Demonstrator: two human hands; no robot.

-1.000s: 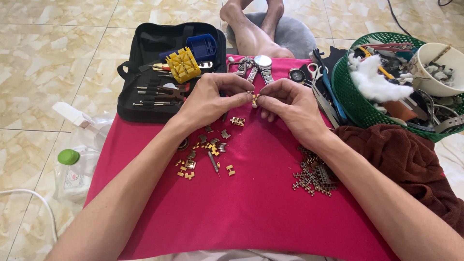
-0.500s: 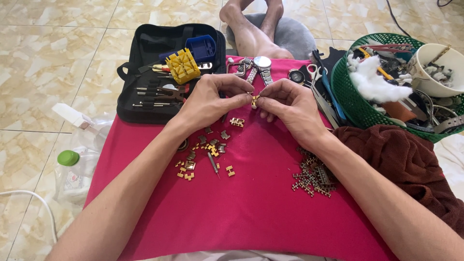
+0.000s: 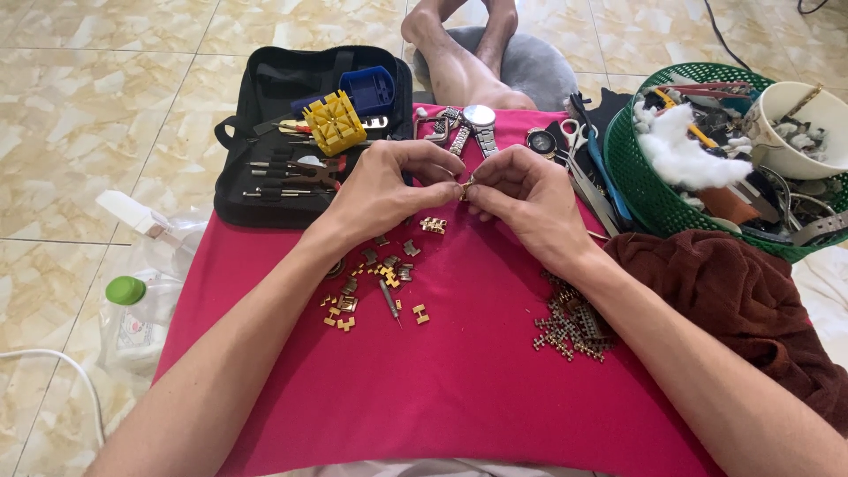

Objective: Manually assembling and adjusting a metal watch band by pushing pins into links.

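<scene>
A bright pink cloth (image 3: 459, 371) covers the tabletop, with shiny tile floor (image 3: 97, 115) around its edges. Near the middle, the left hand (image 3: 380, 190) and the right hand (image 3: 526, 199) pinch one tiny gold metal watch link (image 3: 465, 187) between their fingertips. At 7 o'clock from the hands lie loose gold and silver links (image 3: 375, 283). At 5 o'clock sits another link pile (image 3: 570, 327). At 10 o'clock is an open black tool case (image 3: 265, 97). At 3 o'clock, a green basket (image 3: 632, 177) hangs over the cloth's edge. Bare cloth spreads at 6 o'clock.

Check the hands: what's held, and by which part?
Both hands, left hand and right hand, pinch one small gold metal watch-band link piece between their fingers, one at each end.
</scene>
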